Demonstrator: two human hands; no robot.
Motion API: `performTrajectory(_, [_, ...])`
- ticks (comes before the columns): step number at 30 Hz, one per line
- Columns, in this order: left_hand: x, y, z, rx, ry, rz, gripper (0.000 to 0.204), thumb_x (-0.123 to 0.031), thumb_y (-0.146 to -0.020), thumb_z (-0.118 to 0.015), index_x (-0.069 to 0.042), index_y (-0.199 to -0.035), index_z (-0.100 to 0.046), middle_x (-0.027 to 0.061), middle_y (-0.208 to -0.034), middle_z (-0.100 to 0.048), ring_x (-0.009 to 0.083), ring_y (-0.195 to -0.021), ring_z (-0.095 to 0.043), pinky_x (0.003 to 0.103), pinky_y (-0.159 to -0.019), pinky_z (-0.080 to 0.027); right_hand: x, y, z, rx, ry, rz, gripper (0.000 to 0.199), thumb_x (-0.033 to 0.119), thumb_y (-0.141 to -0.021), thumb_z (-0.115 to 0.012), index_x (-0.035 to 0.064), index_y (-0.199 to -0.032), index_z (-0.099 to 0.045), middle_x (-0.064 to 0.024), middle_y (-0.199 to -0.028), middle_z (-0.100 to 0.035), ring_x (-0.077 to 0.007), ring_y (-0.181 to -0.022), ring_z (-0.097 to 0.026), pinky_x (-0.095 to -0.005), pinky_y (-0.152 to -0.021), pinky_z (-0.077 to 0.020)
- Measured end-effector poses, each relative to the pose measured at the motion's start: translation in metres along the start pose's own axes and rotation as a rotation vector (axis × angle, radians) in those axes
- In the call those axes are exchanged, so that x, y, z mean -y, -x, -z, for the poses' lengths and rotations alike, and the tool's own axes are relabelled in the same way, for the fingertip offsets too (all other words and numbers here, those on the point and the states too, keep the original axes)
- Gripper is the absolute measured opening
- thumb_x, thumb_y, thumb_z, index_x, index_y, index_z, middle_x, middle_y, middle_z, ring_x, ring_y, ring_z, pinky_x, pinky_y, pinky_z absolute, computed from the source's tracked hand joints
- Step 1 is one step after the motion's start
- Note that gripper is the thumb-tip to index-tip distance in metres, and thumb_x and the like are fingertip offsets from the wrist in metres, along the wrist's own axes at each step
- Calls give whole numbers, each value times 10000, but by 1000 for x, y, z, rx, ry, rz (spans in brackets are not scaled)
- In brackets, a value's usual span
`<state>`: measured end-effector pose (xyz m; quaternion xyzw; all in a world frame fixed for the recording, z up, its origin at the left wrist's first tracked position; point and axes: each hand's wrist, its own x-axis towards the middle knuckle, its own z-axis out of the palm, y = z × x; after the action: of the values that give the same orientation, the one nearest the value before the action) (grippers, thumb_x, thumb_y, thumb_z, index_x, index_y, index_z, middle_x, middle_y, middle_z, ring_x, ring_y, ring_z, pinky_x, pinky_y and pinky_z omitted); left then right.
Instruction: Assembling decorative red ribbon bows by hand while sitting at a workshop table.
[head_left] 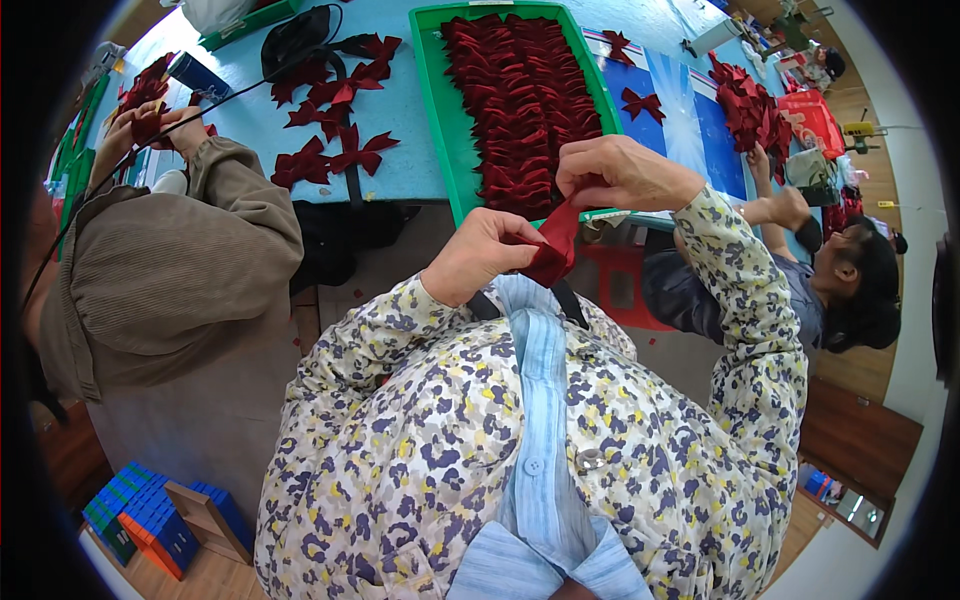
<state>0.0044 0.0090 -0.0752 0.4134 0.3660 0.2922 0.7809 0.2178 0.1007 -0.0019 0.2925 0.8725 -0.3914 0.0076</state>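
Note:
Between my two hands a dark red ribbon bow (555,252) is held just in front of my chest, off the near edge of the table. My left hand (484,254) pinches its left end with thumb and fingers. Its upper right end is gripped by my right hand (625,176), which is raised higher. Right behind them lies a green tray (436,120) packed with rows of dark red bows (520,100). Part of the bow is hidden by my fingers.
Loose bows (340,110) lie on the light blue table (415,170) left of the tray. A blue printed sheet (670,110) with more bows lies to its right. A person in a brown jacket (180,260) works at left; another person (850,280) sits at right beside a red stool (620,285).

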Motion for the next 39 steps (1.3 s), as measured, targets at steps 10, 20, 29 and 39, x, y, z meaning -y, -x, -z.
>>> performTrajectory(10, [2,6,2,54,40,-12,137,-3,-782,-625,28,-907,-670,55,-817,-666,89,-744,-626,221,-719,-494,-17,1,-20,-99,-151,186,102,-46,-706,-572,10,-769,-628,-63,-817,-529,-189,-745,-558,-308,-621,-424])
performTrajectory(20, [-1,3,-4,31,38,-35,158,0,-791,-618,33,-936,-670,58,-847,-667,83,-760,-621,216,-727,-491,-21,8,-21,-135,-222,201,102,-50,-717,-560,-33,-780,-639,-91,-807,-624,-188,-673,-593,-287,-595,-453])
performTrajectory(29, [2,-5,-6,32,1,-43,159,8,-784,-610,37,-928,-672,53,-849,-668,79,-760,-616,211,-723,-486,-23,7,-24,-192,-195,125,130,72,-779,-649,-35,-852,-637,-104,-794,-635,-204,-694,-617,-300,-638,-483])
performTrajectory(39, [2,-6,-7,-79,-45,-48,130,-13,-761,-626,21,-874,-683,25,-763,-652,45,-661,-563,200,-612,-462,-22,-2,-28,-337,226,182,62,88,-791,-628,63,-839,-598,-65,-845,-545,-268,-769,-582,-376,-639,-461])
